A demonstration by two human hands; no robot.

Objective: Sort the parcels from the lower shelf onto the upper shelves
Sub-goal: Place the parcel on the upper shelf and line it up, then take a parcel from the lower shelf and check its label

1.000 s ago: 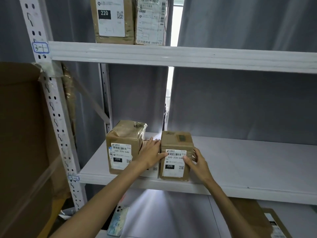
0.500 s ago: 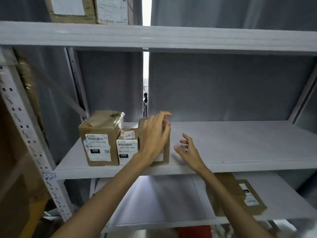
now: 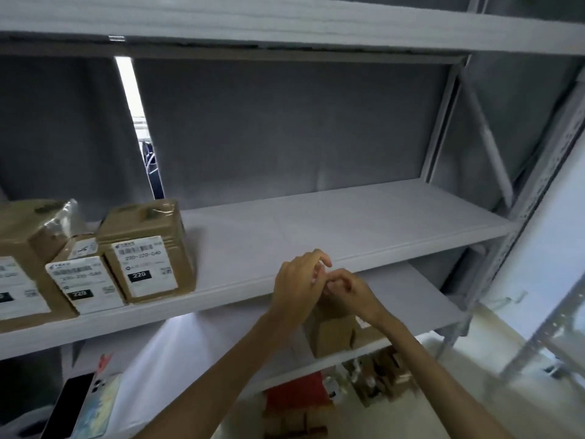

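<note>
Reaching down toward a brown parcel (image 3: 332,334) on the lower shelf (image 3: 421,299), the left hand (image 3: 297,288) and right hand (image 3: 351,291) hovered close together above it — fingers curled, clamped on nothing. Next, seemingly: grip its sides, then lift it beside the three labelled parcels (image 3: 148,251) above.

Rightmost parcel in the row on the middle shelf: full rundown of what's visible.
The rightmost parcel is a small brown cardboard box, sealed with glossy clear tape over its top. A white shipping label on its front shows a barcode, "220-220-040" and a black "220" tag. It stands upright on the middle shelf, turned slightly, pressed against a smaller labelled parcel on its left. Neither hand touches it.
</note>
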